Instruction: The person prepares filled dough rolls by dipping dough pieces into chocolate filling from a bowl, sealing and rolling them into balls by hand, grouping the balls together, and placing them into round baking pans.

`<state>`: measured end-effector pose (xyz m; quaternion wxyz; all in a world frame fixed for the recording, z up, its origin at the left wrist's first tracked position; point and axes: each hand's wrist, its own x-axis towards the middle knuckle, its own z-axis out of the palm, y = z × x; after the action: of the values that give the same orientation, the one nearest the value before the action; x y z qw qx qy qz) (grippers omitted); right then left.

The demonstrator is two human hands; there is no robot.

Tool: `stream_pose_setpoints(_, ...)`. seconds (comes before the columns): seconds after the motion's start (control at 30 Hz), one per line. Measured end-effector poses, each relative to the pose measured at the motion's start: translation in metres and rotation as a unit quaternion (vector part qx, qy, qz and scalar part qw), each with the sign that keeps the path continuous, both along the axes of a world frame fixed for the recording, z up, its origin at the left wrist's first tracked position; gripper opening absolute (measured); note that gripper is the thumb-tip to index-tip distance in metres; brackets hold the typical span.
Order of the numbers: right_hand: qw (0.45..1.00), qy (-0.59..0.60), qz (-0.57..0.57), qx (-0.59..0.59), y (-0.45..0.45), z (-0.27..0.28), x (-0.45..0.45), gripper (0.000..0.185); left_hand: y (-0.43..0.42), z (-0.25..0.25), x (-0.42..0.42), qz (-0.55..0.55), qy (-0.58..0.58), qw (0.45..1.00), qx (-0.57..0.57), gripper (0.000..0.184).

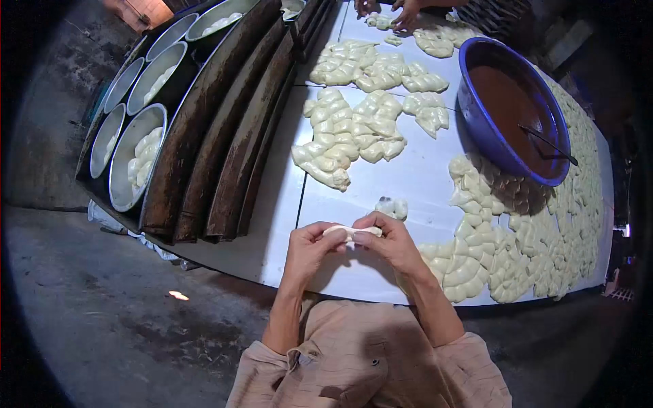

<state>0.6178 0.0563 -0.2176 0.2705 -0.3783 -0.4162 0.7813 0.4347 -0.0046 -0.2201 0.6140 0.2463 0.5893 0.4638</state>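
Observation:
A small pale piece of dough (353,232) is stretched between my two hands, above the near edge of the white table. My left hand (314,246) pinches its left end between thumb and fingers. At the other end, my right hand (389,243) is closed on the same piece. Just beyond my hands lies a small whitish lump (392,208) with a dark spot, which I cannot identify. Farther up, flattened dough pieces (354,129) lie joined in clusters. A wide mass of similar dough pieces (507,251) covers the table's right side.
A blue basin (469,102) of brown filling with a spoon (547,144) stands at right on the table (272,224). Metal tins (119,187) holding pale dough sit in a tray at left, beside stacked dark wooden troughs (204,136). Another person's hands (407,13) handle dough at the far end.

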Motion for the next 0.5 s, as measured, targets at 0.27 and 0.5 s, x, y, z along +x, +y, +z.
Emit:
stream_pose_setpoints(0.27, 0.969, -0.129, -0.022, 0.210, -0.005, 0.004, -0.014, 0.024, 0.010, 0.001, 0.006, 0.024, -0.011, 1.000, 0.003, 0.018)
stream_pose_setpoints(0.5, 0.905, -0.048, 0.390, 0.161, 0.003, 0.029, 0.033, 0.025, 0.008, 0.008, -0.021, 0.071, 0.080, 0.994, -0.018, 0.016)
